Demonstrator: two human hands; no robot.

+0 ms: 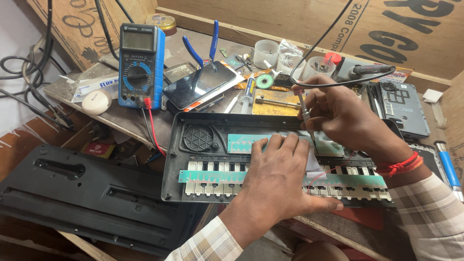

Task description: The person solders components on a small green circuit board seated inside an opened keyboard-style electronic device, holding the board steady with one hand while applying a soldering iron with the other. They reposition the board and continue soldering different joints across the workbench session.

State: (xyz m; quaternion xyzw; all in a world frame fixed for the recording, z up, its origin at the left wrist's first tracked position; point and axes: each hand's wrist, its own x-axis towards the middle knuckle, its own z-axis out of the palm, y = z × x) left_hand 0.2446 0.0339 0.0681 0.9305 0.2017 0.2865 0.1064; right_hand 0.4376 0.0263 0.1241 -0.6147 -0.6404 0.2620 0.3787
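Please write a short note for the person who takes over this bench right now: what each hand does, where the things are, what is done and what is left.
Left hand: flat on the opened keyboard, fingers pressing the green board down. It grips nothing.
Right hand: holds the soldering iron like a pen, tip down on the board's right end.
Keyboard lies open on the bench edge, speaker grille at its left; its back cover lies to the left, lower down.
Multimeter and phone stand behind.
Done: case opened, boards exposed.
Left: work at the tip, then closing the case.
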